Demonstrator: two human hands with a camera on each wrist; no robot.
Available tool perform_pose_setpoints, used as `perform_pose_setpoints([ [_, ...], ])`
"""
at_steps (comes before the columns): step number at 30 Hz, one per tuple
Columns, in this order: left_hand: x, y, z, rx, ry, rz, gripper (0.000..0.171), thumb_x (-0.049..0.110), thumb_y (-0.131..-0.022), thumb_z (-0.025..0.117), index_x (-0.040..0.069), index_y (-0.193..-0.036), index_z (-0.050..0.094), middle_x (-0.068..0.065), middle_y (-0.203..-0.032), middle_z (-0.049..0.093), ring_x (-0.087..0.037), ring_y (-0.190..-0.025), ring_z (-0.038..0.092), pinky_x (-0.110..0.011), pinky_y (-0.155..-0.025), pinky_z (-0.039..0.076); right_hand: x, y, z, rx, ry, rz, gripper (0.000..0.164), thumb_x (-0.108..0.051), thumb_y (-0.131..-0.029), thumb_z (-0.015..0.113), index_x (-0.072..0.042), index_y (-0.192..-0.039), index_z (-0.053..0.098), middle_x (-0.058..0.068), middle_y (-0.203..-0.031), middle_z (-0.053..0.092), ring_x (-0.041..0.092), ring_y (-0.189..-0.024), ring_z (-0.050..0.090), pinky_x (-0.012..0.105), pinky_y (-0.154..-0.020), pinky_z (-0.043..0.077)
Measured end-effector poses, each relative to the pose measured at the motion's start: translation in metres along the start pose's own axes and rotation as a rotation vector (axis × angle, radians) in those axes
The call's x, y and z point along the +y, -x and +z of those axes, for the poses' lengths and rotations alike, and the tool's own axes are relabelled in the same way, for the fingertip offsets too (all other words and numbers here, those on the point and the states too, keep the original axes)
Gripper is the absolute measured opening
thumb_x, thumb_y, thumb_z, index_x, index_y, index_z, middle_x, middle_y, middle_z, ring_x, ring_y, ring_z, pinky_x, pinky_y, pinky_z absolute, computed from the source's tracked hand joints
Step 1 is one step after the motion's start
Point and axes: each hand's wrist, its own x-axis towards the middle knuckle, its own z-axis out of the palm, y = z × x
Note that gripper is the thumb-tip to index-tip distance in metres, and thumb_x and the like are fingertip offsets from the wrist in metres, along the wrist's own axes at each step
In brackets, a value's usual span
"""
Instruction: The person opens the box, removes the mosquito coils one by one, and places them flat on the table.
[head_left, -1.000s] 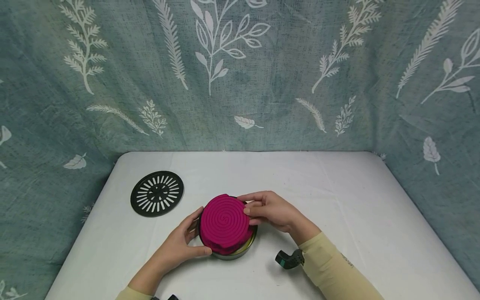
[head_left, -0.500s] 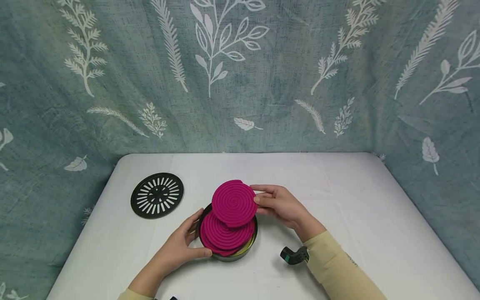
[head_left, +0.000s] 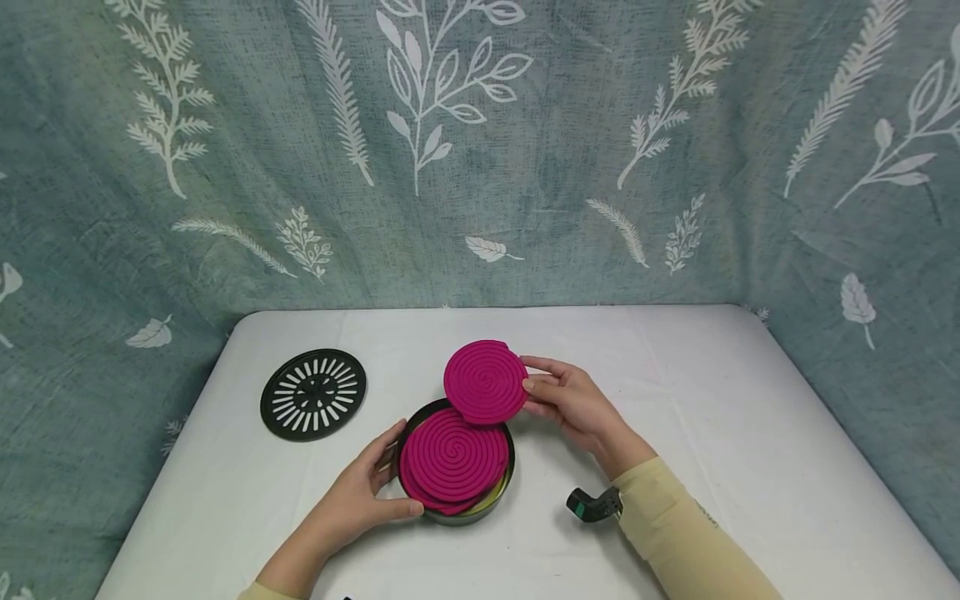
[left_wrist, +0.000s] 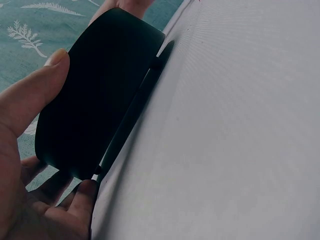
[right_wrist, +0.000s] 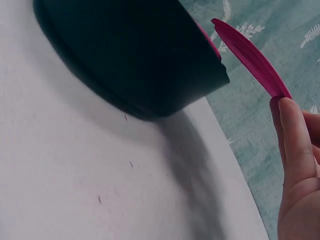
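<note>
Between the thumb and fingers of my right hand point(head_left: 573, 404) is a magenta spiral mosquito coil point(head_left: 486, 382), pinched at its right edge. It is raised above the far right rim of a round dark tin point(head_left: 459, 518) and seen nearly edge-on in the right wrist view. More magenta coils point(head_left: 453, 457) lie stacked inside the tin, with some yellowish inner bottom showing at the front right. My left hand point(head_left: 360, 492) grips the tin's left side, thumb at the front point(left_wrist: 57, 65) and fingers round the back. In the left wrist view the tin's dark wall point(left_wrist: 100, 95) hides the coils.
A round black slotted lid point(head_left: 313, 395) lies on the white table point(head_left: 675, 400) at the back left of the tin. Small dark crumbs point(right_wrist: 99, 199) dot the cloth near the tin. A patterned green curtain point(head_left: 570, 150) hangs behind the table.
My right hand has lifted the top coil off the stack and moved it up, away and to the right, uncovering the coil beneath. My left hand has stayed on the tin.
</note>
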Motion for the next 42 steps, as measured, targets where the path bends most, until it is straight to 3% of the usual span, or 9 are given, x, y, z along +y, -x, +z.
perform_pose_setpoints([
  [13,0.0,0.0,-0.001,-0.007,0.003,-0.004,0.115,0.023,-0.061,0.096,0.022,-0.155,0.03,-0.003,-0.156,0.033,-0.024,-0.141,0.036,-0.022,-0.112,0.036,-0.003,-0.01,-0.021,0.094,-0.034,-0.002,0.05,0.0,-0.097,0.059,-0.003,-0.145,0.044,0.018,-0.116,0.067,0.022,-0.096,0.07,0.033,-0.083,0.061],
  [23,0.002,0.0,-0.001,0.0,0.008,-0.024,0.116,0.025,-0.06,0.097,0.025,-0.155,0.031,-0.003,-0.157,0.032,-0.024,-0.142,0.034,-0.021,-0.112,0.035,-0.007,-0.021,-0.041,0.133,-0.001,0.01,0.052,0.0,-0.099,0.056,-0.002,-0.148,0.039,0.018,-0.119,0.065,0.023,-0.1,0.069,0.04,-0.094,0.054],
  [32,0.002,0.001,0.0,-0.01,0.022,-0.024,0.115,0.02,-0.061,0.096,0.022,-0.156,0.03,-0.003,-0.157,0.032,-0.024,-0.141,0.035,-0.021,-0.112,0.035,-0.009,-0.03,-0.058,0.199,0.006,0.049,0.053,-0.002,-0.1,0.056,-0.004,-0.15,0.037,0.015,-0.116,0.066,0.019,-0.094,0.07,0.031,-0.087,0.059],
  [42,0.004,0.001,0.001,0.003,0.009,-0.044,0.114,0.022,-0.061,0.096,0.023,-0.155,0.031,-0.004,-0.155,0.035,-0.023,-0.14,0.037,-0.021,-0.111,0.036,-0.01,-0.04,-0.071,0.276,0.042,0.102,0.053,-0.006,-0.101,0.056,-0.009,-0.151,0.039,0.018,-0.132,0.056,0.019,-0.103,0.068,0.033,-0.092,0.057],
])
